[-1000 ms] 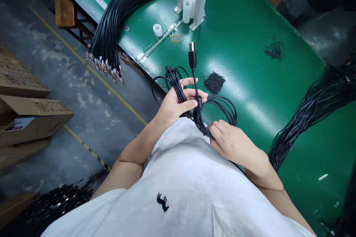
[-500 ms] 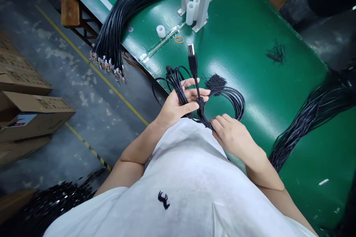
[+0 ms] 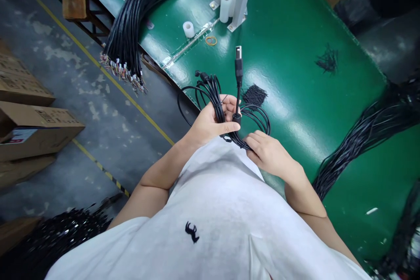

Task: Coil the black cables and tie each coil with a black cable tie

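Observation:
A coiled black USB cable [image 3: 214, 96] is held in front of my white shirt, at the near edge of the green table. My left hand [image 3: 216, 120] is closed on it, thumb pressed against the black bulge below the plug. The metal-tipped USB plug [image 3: 238, 63] points up, away from me. My right hand [image 3: 267, 151] grips the lower right part of the loops, fingertips partly hidden. Just beyond the loops, a pile of short black twist ties [image 3: 255, 95] lies on the table.
Thick black cable bundles [image 3: 131, 30] hang over the table's left edge, and another bundle [image 3: 361, 135] lies at right. Two metal posts [image 3: 241, 0] stand near white plastic tubes [image 3: 225, 7]. Cardboard boxes [image 3: 42, 127] and a wooden stool [image 3: 75, 0] are on the left.
The USB plug has swung to the right and now stands more upright. The loops on the right have drawn in smaller, and my right hand has shifted slightly left.

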The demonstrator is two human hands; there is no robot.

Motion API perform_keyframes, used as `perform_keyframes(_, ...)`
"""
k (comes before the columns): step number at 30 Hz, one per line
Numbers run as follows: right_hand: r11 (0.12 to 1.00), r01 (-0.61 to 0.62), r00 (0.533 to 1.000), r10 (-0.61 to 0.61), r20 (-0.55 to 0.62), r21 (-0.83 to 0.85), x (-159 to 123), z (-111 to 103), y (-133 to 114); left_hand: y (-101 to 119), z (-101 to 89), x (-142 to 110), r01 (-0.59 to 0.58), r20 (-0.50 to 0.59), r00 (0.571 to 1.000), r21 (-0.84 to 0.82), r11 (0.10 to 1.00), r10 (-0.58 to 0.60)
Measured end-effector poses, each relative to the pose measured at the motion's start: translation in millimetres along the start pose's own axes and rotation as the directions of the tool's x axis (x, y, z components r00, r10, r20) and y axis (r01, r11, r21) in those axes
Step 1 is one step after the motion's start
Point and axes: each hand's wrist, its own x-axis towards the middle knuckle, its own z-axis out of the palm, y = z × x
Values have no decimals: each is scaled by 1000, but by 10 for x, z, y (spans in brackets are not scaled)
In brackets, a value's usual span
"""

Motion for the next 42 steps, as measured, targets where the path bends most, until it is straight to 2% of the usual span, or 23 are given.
perform_keyframes(5, 971, 11, 1000, -12, 1, 239, 33, 77, 69, 20, 32, 5, 5, -94, 996, 106, 994, 5)
perform_keyframes(9, 940, 35, 999, -40, 8, 339, 49, 93, 73, -4, 28, 0, 4, -127, 992, 118, 993, 11)
perform_keyframes(12, 861, -6, 1000, -5, 21, 508, 34, 67, 98, -21, -3, 16, -1, -125, 992, 94, 996, 12)
perform_keyframes(14, 716, -79, 994, 107, 2, 693, 25, 38, 132, -19, -37, 31, -7, -112, 994, 64, 998, 14)
perform_keyframes(16, 491, -93, 958, 280, -55, 866, 39, 4, 164, -13, -78, 33, -17, -130, 991, 39, 999, 22)
perform_keyframes(18, 290, -8, 878, 460, -132, 957, 89, -32, 180, -15, -118, 10, -11, -171, 985, 33, 999, 17)
perform_keyframes(20, 206, 94, 770, 605, -203, 974, 168, -65, 172, -32, -150, -40, 44, -173, 984, 41, 998, -37)
perform_keyframes(22, 217, 136, 670, 699, -251, 967, 251, -90, 142, -58, -171, -101, 130, -127, 984, 65, 989, -121)
perform_keyframes(24, 242, 123, 622, 737, -264, 963, 309, -102, 98, -78, -177, -153, 196, -61, 980, 96, 976, -191)
perform_keyframes(26, 246, 101, 629, 735, -254, 964, 334, -100, 50, -76, -164, -178, 221, 4, 975, 128, 967, -223)
perform_keyframes(30, 218, 113, 702, 673, -234, 969, 336, -68, -13, -9, -89, -149, 247, 109, 956, 200, 948, -272)
perform_keyframes(33, 200, 123, 734, 641, -225, 972, 346, -39, -30, 40, -17, -113, 277, 160, 935, 225, 934, -316)
perform_keyframes(37, 216, 147, 728, 637, -253, 965, 355, -21, -46, 54, 60, -98, 293, 151, 931, 230, 928, -332)
perform_keyframes(42, 251, 149, 687, 670, -283, 956, 340, -33, -58, 73, 128, -101, 201, 87, 970, 244, 949, -228)
